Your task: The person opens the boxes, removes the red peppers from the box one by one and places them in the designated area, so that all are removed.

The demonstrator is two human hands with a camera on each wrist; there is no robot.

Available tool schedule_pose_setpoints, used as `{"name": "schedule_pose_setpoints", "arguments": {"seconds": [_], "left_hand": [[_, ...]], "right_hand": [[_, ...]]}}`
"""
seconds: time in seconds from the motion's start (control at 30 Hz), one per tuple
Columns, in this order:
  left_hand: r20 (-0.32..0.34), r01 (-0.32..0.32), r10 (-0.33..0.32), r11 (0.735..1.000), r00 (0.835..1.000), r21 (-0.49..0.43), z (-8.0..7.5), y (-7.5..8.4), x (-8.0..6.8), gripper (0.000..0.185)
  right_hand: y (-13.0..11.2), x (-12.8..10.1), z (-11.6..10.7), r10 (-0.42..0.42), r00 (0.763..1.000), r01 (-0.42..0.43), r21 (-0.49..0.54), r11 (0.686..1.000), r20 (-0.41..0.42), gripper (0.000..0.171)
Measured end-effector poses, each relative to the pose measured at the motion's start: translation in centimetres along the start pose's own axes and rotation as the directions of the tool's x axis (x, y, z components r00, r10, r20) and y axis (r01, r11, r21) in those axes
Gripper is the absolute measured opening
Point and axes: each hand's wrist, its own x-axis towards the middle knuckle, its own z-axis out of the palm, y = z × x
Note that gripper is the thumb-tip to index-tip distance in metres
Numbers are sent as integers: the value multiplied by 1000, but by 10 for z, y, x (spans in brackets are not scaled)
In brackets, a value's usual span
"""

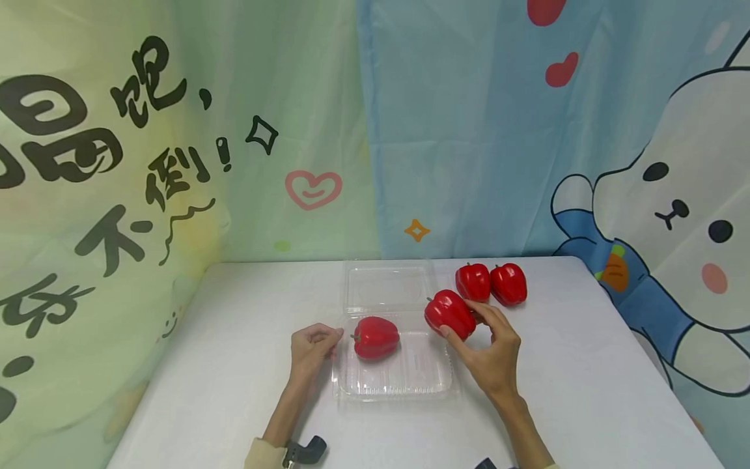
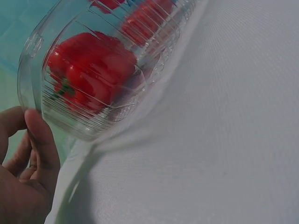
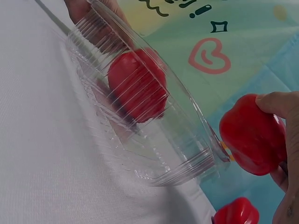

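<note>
A clear plastic clamshell box (image 1: 404, 384) lies on the table with its lid (image 1: 387, 286) folded back. One red bell pepper (image 1: 375, 338) rests on its side in the left half of the box, its stem facing left. My left hand (image 1: 315, 352) pinches the box's left rim between thumb and forefinger, as the left wrist view also shows. In my right hand (image 1: 495, 348) a second red bell pepper (image 1: 450, 314) is gripped between thumb and fingers, over the box's back right corner. In the right wrist view that held pepper (image 3: 252, 135) is beside the box's rim.
Two more red bell peppers, a left one (image 1: 472, 282) and a right one (image 1: 509, 284), stand side by side at the table's back right. The white table (image 1: 246, 306) ends at a printed curtain (image 1: 281, 85) behind it.
</note>
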Motion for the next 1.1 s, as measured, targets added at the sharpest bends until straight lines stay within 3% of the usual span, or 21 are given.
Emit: {"name": "schedule_pose_setpoints", "arguments": {"seconds": [0.47,0.73,1.1], "left_hand": [[-3,10,-10,1000,1000,6,0,1,0,16],[-6,0,0,1000,1000,-3,1,1,-1,14],[-8,-10,11,1000,1000,24,1,2,-2,16]], "right_hand": [[7,-2,-2,50,999,-50,-15,999,-12,74],[10,-5,-2,67,996,-68,-14,998,-66,70],[12,-7,-5,153,984,-157,-31,987,-95,70]]}}
